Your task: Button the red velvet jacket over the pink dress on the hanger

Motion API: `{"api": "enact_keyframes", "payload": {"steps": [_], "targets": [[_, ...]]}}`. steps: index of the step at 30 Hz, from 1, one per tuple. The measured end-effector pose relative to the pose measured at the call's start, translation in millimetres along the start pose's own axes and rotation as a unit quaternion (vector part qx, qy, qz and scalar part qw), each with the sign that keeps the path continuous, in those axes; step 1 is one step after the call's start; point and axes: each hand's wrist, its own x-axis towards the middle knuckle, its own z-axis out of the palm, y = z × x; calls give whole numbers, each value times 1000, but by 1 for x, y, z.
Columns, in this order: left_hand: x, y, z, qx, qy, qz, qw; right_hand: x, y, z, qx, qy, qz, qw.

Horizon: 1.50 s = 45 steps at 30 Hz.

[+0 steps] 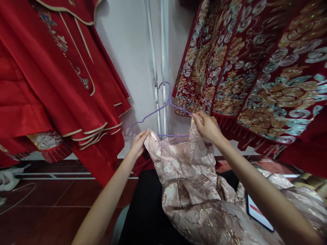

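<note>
The purple wire hanger point(163, 115) lies crosswise, left to right, just beyond both hands, its hook pointing far. The left hand point(139, 143) pinches the pink brocade dress point(189, 183) at the hanger's left end (the nearer one); the right hand point(208, 126) grips fabric against its right shoulder.

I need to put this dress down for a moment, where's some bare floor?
Bare floor tiles lie low left, between the red robes and the left arm. The pink dress and phone crowd the right.
</note>
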Motion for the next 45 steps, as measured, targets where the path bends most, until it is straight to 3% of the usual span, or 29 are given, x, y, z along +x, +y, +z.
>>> {"api": "enact_keyframes", "payload": {"steps": [4,9,15,20,27,35,45], "targets": [[0,13,-39,104,90,85,987,11,17,-15,10,25,-2,1000],[0,13,-70,185,123,76,972,20,19,-25,-1,24,-15,1000],[9,3,-67,128,171,-12,977,20,21,-20,-6,26,-28,999],[16,3,-61,96,165,-11,982,21,23,-21,-5,20,-34,999],[15,7,-56,53,109,5,993,21,23,-23,-4,20,-30,999],[4,-7,-66,35,133,-4,991,22,22,-24,-5,19,-40,999],[14,-12,-68,66,164,-17,984,24,27,-24,-13,19,-49,999]]}}
